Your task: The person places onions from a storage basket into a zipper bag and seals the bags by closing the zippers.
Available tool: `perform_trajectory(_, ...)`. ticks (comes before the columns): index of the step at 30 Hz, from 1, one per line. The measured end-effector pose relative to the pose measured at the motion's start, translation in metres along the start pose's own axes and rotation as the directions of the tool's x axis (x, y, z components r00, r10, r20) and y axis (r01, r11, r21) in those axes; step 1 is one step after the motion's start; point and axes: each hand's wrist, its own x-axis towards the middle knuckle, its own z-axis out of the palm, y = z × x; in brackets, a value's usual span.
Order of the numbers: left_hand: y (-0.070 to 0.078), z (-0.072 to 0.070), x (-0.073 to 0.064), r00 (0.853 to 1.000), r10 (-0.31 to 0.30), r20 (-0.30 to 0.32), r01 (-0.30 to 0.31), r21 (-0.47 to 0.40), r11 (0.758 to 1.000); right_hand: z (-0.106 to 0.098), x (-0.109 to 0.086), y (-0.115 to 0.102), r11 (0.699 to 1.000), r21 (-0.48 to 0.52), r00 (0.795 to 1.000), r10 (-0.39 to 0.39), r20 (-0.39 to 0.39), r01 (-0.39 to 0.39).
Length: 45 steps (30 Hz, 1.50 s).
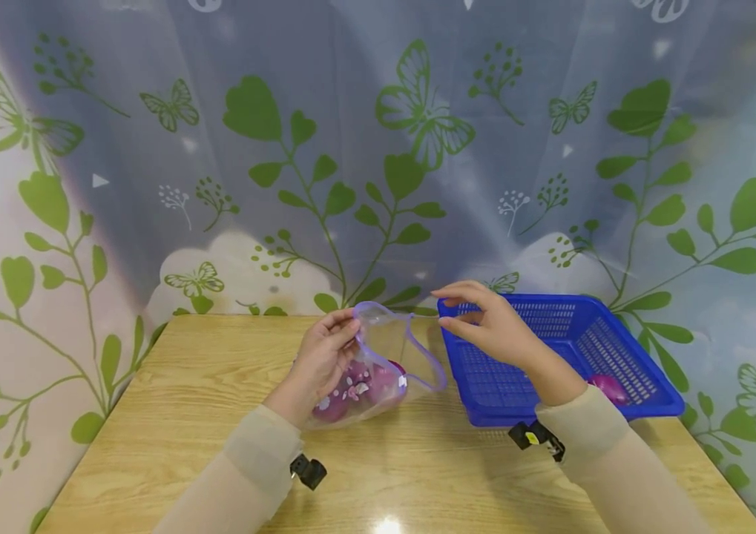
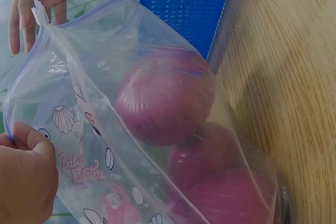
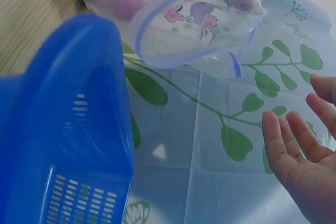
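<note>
So the clear plastic zip bag with purple trim and cartoon prints [image 1: 367,371] is on the pale wood-grain table [image 1: 171,430], slumped over with its mouth gaping toward the right. Inside are several round, purplish-red onions [image 2: 165,98], at least that's what they look like to me. Left hand [image 1: 317,352] is pinching the bag's rim between thumb and fingers. Right hand [image 1: 487,326] has nothing in it, fingers loosely spread, up by the near-left side of the blue slotted plastic basket [image 1: 544,317], which sits just beside the bag. One glossy purple onion [image 1: 607,387] is in there. I'd call this the bag-filling step, between loads; loading that one would need the right fingers around it and the mouth kept wide
</note>
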Motion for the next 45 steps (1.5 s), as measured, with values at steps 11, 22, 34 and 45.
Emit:
perform_trajectory(11,0.0,-0.001,-0.001,1.0,0.002,0.011,-0.002,-0.004,1.0,-0.014,-0.004,0.0,1.0,-0.007,0.999,0.0,0.044,0.0)
perform_trajectory(22,0.001,-0.002,-0.002,1.0,0.007,0.007,-0.007,0.0,1.0,-0.032,-0.009,-0.001,0.997,-0.069,0.991,0.05,0.122,-0.042)
perform_trajectory(34,0.001,-0.003,-0.002,0.999,0.011,0.031,-0.011,-0.005,1.0,-0.054,-0.012,-0.006,0.991,-0.115,0.981,0.085,0.174,-0.066)
perform_trajectory(45,0.001,-0.005,-0.003,1.0,0.008,0.019,-0.008,-0.006,1.0,-0.079,-0.012,0.002,0.979,-0.175,0.943,0.154,0.296,-0.105)
